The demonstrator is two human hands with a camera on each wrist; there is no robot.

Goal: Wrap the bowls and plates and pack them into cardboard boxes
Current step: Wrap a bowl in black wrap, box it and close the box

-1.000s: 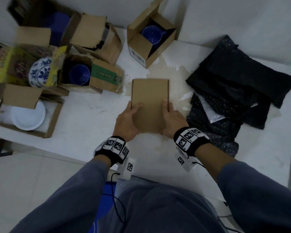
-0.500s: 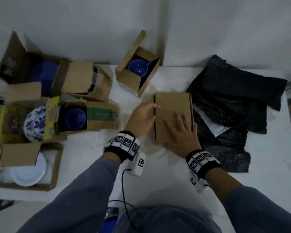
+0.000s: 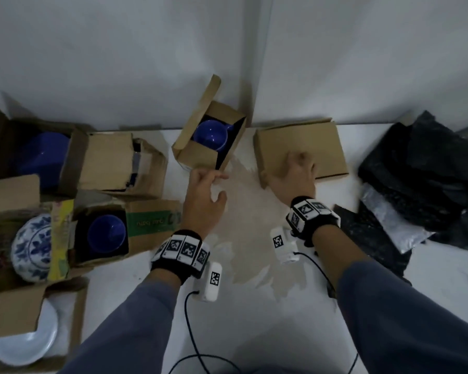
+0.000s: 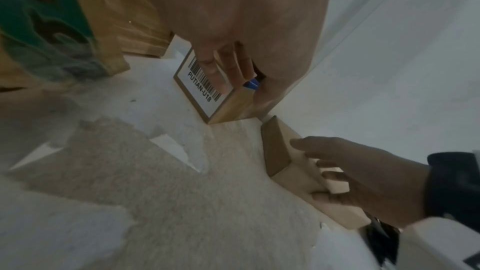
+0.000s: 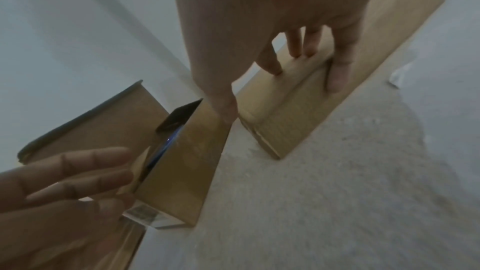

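- Presently, the closed box (image 3: 300,149) is gripped at its near edge by the right hand (image 3: 295,176).
- Nothing is held by the left hand (image 3: 203,195), its fingers loose beside the open box (image 3: 200,155).

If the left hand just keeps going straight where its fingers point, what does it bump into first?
Probably the open box with the blue bowl inside. The left hand points at its near, barcode-labelled side, fingertips close already, though touching can't be told.

Seven cardboard boxes (image 3: 300,149), three blue bowls (image 3: 211,136), two plates (image 3: 33,247).
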